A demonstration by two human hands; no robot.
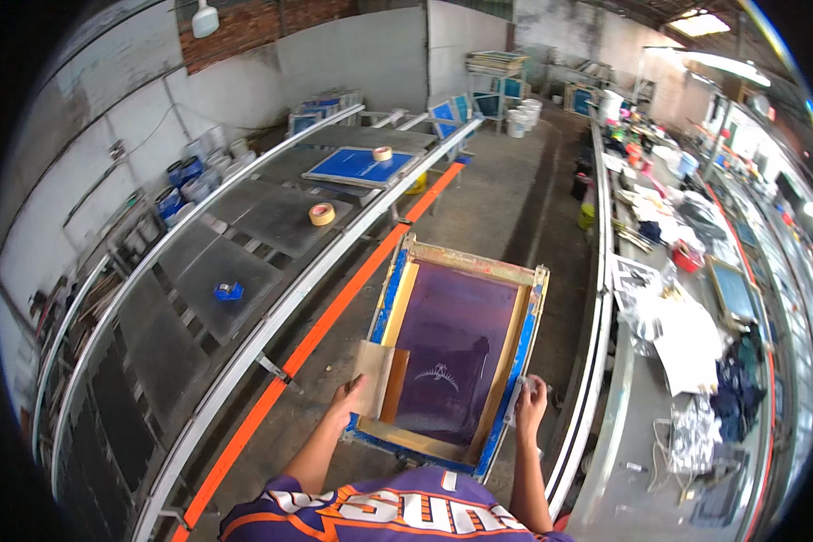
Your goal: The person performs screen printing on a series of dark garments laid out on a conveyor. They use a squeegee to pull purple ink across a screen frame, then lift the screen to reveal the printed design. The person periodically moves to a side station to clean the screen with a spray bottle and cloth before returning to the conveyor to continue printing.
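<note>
A screen printing frame [461,256] is in front of me, its wooden rails edged with blue tape and yellowish tape. Its purple mesh [447,316] carries a pale arched design near the lower middle. A squeegee [377,375] with a light wooden handle and a brown blade leans over the left rail. My left hand [348,397] is closed at the handle's outer side, some fingers hidden behind it. Beside the right rail, my right hand [531,399] has its fingers curled; a small whitish bit shows by them, too unclear to name.
At left, a long printing table [294,239] with dark pallets runs behind an orange rail [325,327]. It bears tape rolls [322,214], a blue screen [359,165] and a blue tape dispenser [228,291]. At right, a cluttered table [605,470] holds papers and cloths.
</note>
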